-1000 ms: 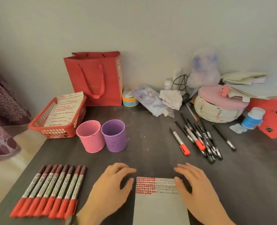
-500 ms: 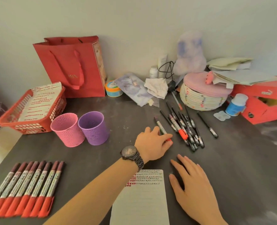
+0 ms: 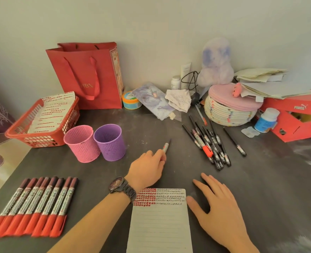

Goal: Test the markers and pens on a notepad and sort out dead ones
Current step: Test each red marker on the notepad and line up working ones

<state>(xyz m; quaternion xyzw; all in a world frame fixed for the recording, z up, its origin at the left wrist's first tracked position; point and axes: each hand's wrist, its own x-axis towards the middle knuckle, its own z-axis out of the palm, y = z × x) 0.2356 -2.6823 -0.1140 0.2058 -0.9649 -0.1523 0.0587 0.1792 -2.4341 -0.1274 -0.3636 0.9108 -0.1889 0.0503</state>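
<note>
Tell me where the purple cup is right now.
In the head view, the purple cup stands left of centre on the dark table, close beside the pink cup on its left, in front of the red bag.

A red bag (image 3: 89, 77) stands on the dark table (image 3: 271, 179) against the wall (image 3: 151, 24). Just right of it are a round tin (image 3: 130, 100), a marbled pouch (image 3: 153, 100) and a crumpled cloth (image 3: 178, 99). A pale plush (image 3: 216, 63) sits behind a woven basket (image 3: 227, 115) with a pink lid (image 3: 229, 97). Papers (image 3: 271, 84) top a red shoebox (image 3: 297, 106), with a blue-labelled bottle (image 3: 266, 121) touching its front.
</note>
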